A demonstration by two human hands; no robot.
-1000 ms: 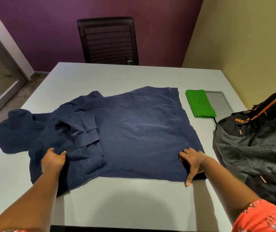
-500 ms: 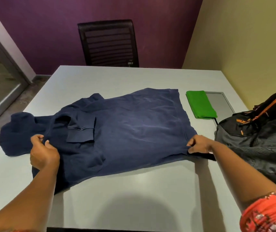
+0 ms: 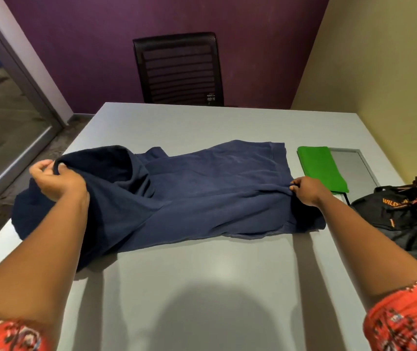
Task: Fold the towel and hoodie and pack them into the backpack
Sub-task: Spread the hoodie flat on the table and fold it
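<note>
Navy-blue cotton hoodie [image 3: 202, 193], spread mid-frame on grey table [image 3: 202, 287], is gripped by left hand [image 3: 56, 182] at raised left fold and pinched by right hand [image 3: 306, 190] at hem; folded green towel [image 3: 321, 168] and black backpack [image 3: 410, 224] are seen at right.

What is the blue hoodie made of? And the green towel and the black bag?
The hoodie looks like soft, matte knit cotton or fleece: it drapes and wrinkles where the left hand and right hand pinch it. The towel seems a thin, smooth cloth, maybe microfiber, since it folds flat. The backpack looks like woven nylon or polyester with a slight sheen and ribbed texture.
</note>
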